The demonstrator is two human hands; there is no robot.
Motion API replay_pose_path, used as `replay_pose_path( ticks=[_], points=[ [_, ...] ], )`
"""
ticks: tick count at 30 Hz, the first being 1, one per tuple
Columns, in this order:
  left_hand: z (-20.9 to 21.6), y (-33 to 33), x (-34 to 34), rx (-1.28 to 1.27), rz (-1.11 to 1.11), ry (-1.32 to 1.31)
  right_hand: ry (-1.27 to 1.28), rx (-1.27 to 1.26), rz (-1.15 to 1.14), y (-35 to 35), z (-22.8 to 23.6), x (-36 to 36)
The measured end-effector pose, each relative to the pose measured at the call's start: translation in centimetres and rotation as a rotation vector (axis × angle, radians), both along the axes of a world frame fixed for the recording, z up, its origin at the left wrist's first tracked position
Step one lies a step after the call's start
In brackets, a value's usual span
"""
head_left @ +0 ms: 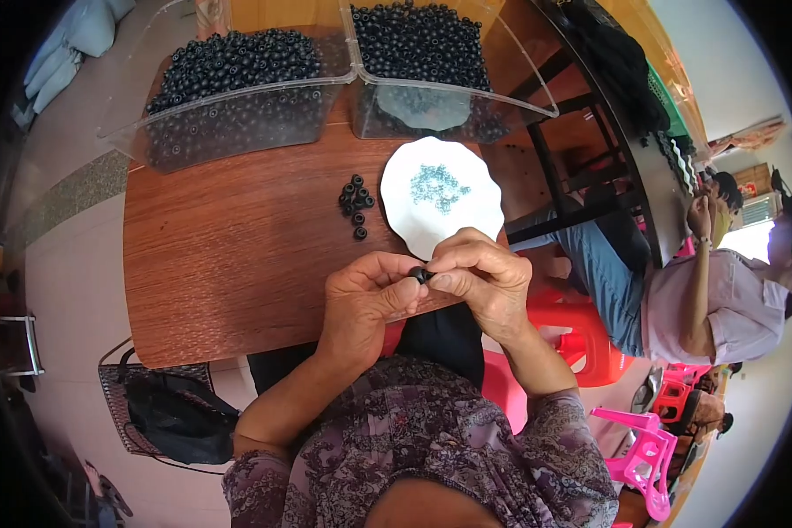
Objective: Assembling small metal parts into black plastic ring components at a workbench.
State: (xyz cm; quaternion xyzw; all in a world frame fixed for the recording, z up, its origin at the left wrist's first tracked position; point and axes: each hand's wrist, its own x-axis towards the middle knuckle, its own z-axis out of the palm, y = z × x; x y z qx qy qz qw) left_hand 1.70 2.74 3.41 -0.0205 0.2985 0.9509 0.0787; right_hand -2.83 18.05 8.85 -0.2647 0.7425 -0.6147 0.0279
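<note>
Just past the table's near edge, my left hand (375, 286) and my right hand (481, 276) meet fingertip to fingertip. Between them they pinch a small black ring-shaped part (420, 275), its far side partly covered by my fingers. Beyond my right hand lies a white scalloped plate (405, 207) with a scatter of tiny clear pieces (439, 187) in its middle. Left of the plate, a small cluster of black ring-shaped parts (356, 198) rests on the brown wooden table (229, 255).
Two clear plastic bins (238, 132) full of black parts stand along the table's far side. A seated person (713, 304) works at a dark table (651, 176) on the right. A red stool (581, 339) is near my right arm; a black bag (180, 418) sits at lower left.
</note>
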Motion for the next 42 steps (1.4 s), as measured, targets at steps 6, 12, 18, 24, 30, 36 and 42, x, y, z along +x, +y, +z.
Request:
replay_pose_path(
  ticks=[6,12,18,24,30,36,42],
  points=[
    [0.3,0.1,0.1,-0.075,0.065,0.011,-0.051,-0.034,-0.039,-0.6,0.2,0.4],
    [0.2,0.2,0.2,-0.048,0.070,-0.035,0.226,0.115,-0.048,-0.3,-1.0,0.3],
    [-0.5,0.4,0.2,0.014,0.056,-0.089,0.610,0.279,-0.124,-0.8,-1.9,1.0],
    [0.1,0.6,0.2,0.010,0.092,-0.134,0.728,0.353,-0.255,-2.1,-2.8,1.9],
    [-0.4,1.3,0.6,-0.020,0.143,-0.185,0.792,0.377,-0.311,-2.4,-3.8,1.6],
    [-0.9,1.8,0.8,-0.052,0.209,-0.146,0.852,0.335,-0.337,-2.7,-4.9,1.1],
    [-1.9,2.2,0.7,-0.112,0.267,-0.143,0.959,0.298,-0.329,-3.3,-5.5,0.4]
  ],
)
